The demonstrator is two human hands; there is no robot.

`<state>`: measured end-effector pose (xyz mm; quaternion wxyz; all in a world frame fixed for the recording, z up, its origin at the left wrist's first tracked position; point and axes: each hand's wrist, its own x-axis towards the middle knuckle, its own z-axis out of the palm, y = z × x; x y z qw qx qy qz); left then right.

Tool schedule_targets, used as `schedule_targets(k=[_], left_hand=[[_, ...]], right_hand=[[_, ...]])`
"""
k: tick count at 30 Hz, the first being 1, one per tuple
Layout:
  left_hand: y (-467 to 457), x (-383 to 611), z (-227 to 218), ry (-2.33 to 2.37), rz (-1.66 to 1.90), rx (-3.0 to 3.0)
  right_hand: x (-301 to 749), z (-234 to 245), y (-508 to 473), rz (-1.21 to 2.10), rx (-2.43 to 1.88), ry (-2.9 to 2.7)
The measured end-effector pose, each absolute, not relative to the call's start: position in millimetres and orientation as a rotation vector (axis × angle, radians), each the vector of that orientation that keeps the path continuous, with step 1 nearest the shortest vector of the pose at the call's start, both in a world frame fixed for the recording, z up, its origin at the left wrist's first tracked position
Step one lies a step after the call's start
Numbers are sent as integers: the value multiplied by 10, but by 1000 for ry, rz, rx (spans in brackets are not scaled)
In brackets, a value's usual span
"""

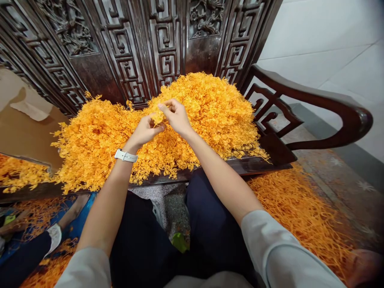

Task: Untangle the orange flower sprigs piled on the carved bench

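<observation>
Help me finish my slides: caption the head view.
Left hand and right hand hold a frilly orange sprig over a heap of similar sprigs on a carved dark-wood bench.

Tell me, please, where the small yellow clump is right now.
In the head view, the small yellow clump is a little left of and above centre, between the left hand and the right hand, over the orange pile.

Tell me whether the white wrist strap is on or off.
On: the white strap wraps around the wrist of the left hand, above the orange heap.
</observation>
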<state>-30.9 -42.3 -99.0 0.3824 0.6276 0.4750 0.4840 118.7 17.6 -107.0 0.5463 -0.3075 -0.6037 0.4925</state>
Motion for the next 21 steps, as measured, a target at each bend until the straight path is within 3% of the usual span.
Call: schedule_targets(k=[9, 17, 21], left_hand=[[-440, -411, -935, 1140, 1282, 1395], [-324, -191, -1096, 1345, 1569, 1348], [-237, -131, -1184, 1229, 1718, 1162]], right_hand=[[1228, -1174, 334, 1067, -591, -1620], [1165, -1142, 243, 1055, -694, -1537], [1108, -1103, 191, 1263, -669, -1383]])
